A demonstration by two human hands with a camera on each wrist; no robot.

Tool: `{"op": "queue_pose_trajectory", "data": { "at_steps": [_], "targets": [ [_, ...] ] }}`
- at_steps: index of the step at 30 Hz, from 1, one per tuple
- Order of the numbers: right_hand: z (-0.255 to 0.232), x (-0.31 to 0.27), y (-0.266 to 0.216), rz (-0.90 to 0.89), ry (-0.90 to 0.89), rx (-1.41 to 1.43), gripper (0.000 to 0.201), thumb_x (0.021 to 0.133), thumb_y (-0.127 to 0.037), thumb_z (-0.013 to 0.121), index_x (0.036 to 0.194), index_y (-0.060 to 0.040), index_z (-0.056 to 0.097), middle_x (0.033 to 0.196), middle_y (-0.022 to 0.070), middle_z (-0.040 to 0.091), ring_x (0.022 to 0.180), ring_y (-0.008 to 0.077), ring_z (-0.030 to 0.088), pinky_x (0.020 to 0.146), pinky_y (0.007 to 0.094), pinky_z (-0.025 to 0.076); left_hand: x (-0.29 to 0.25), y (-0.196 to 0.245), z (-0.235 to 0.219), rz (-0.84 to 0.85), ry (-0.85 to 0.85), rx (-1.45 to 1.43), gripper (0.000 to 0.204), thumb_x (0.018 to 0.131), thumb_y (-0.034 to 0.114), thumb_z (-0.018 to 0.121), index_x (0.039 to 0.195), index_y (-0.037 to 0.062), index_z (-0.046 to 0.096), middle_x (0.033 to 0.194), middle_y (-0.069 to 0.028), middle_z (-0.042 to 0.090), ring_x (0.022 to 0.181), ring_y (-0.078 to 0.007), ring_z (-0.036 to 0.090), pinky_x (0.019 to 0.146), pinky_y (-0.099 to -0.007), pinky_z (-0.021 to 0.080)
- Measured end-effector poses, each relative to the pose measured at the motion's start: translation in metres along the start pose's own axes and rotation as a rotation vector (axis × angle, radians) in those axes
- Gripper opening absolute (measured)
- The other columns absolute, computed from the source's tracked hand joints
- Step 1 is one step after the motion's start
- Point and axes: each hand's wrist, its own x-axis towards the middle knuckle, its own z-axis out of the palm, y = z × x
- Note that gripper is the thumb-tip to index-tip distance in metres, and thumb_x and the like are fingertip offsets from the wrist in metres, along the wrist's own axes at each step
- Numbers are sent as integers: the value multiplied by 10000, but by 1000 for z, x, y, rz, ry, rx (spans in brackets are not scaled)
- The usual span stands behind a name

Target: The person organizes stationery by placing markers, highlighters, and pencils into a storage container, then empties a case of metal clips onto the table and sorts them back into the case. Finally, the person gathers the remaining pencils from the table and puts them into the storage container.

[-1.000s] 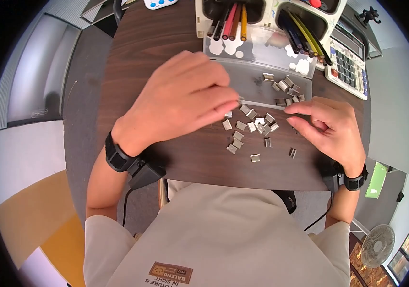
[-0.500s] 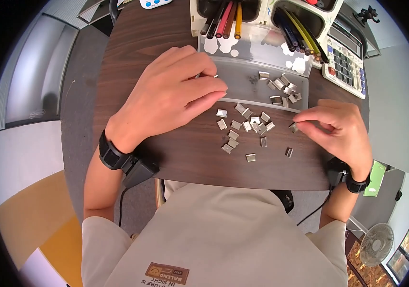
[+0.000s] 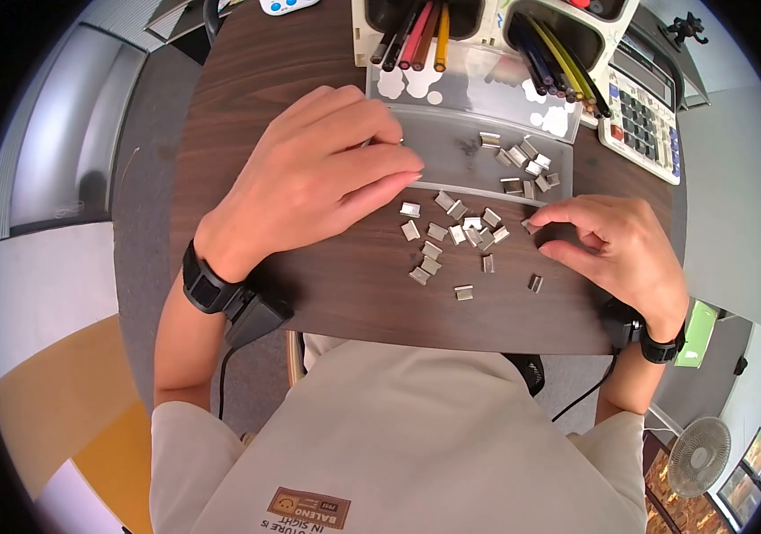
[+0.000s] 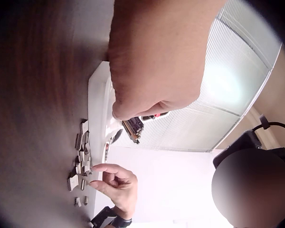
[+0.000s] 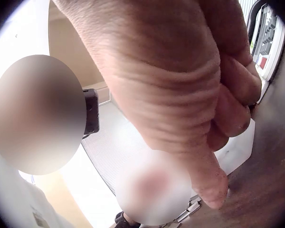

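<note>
Head view: light is reading bright and fairly even; the lens is bowing the desk, corners are falling black. Left wrist view: glare is whitening the ribbed panel. Right wrist view: highlights are clipping at left, blurred ovals are hiding detail.

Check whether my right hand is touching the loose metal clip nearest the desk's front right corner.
Apart. The head view shows a strip of bare desk between the right hand, on its thumb side, and that clip.

Prob. office — desk, calc (+ pens)
</note>
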Motion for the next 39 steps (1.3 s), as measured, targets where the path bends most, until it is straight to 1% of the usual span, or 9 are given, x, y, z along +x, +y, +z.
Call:
{"op": "queue_pose_trajectory", "data": {
  "at_steps": [8,11,13,20,23,29,36,38,39],
  "targets": [
    [-1,2,-2,-81,-1,-59,178,835,-78,830,1003,-66,772,874,84,755,697,274,687,613,365,533,-1,1,1,18,-8,-17,213,768,49,875,956,80,780,895,-20,615,756,-220,553,656,-366,430],
    [-2,4,-8,97,-45,-33,164,839,-88,833,993,-66,781,876,87,756,708,278,691,615,370,532,-1,3,-1,18,-5,-4,215,766,56,877,956,81,781,894,-19,612,754,-220,550,658,-365,432],
    [4,3,1,-19,11,-2,163,842,-96,833,997,-68,790,878,90,756,724,289,695,623,378,535,-1,2,-2,20,-1,-7,210,767,58,878,953,83,783,896,-17,614,756,-219,550,660,-359,437],
    [6,4,8,-143,46,-73,139,849,-95,827,982,-66,798,869,99,753,736,307,699,633,391,542,0,2,-1,31,-11,-2,228,769,57,877,975,81,781,903,-17,618,757,-218,550,661,-359,438],
    [6,4,7,-178,95,-44,139,850,-87,831,983,-61,798,805,85,714,667,271,656,583,379,495,1,4,-2,47,-23,11,234,769,56,876,980,82,781,902,-17,616,754,-218,546,662,-361,441],
    [6,7,4,-16,361,-70,158,867,-76,840,1020,-48,814,696,43,588,537,123,439,514,310,351,-1,2,0,37,-5,-9,216,771,61,877,963,86,782,903,-17,618,754,-221,546,661,-361,444],
    [5,7,2,-13,298,-38,168,871,-59,829,1038,-62,812,715,43,613,543,138,456,520,314,362,-1,3,-2,44,-40,4,202,779,63,871,957,89,779,907,-17,624,756,-221,547,662,-359,446],
    [6,7,-4,-97,230,21,156,875,-45,817,1029,-71,810,745,47,648,556,146,495,527,309,389,-2,2,-2,40,-36,6,200,780,63,871,956,90,779,908,-17,627,756,-221,548,662,-358,447],
    [9,7,-6,-106,207,20,149,872,-60,823,1019,-80,807,785,52,694,592,182,588,544,321,453,-2,1,-2,43,-33,2,202,779,64,871,956,91,778,909,-17,628,756,-221,548,661,-357,446]
  ]
}}
